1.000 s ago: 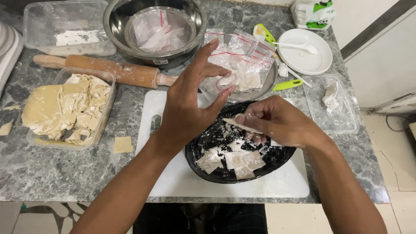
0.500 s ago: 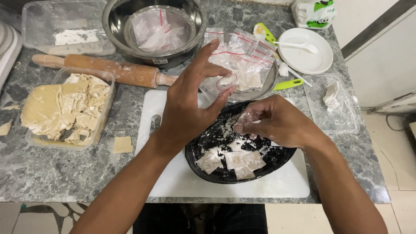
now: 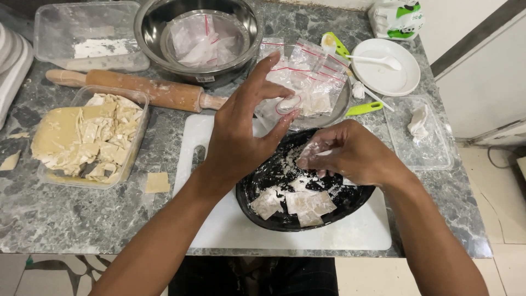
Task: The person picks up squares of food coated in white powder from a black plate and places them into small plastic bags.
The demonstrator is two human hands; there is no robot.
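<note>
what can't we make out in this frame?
Head view only:
- What the right hand pinches: curled fingers hide it.
- Black bowl middle: both hands cover it.
- White cutting board: bowl and left hand overlap it.
- White object at left: cut off by the edge.

Left hand (image 3: 241, 131) raised with fingers spread; right hand (image 3: 350, 153) curled in a pinching grip beside it.

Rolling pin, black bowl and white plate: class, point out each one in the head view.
rolling pin (image 3: 143, 89), head view, on the middle of its wooden barrel.
black bowl (image 3: 263, 178), head view, on its bare inner wall at left.
white plate (image 3: 383, 79), head view, on its bare centre.
</note>
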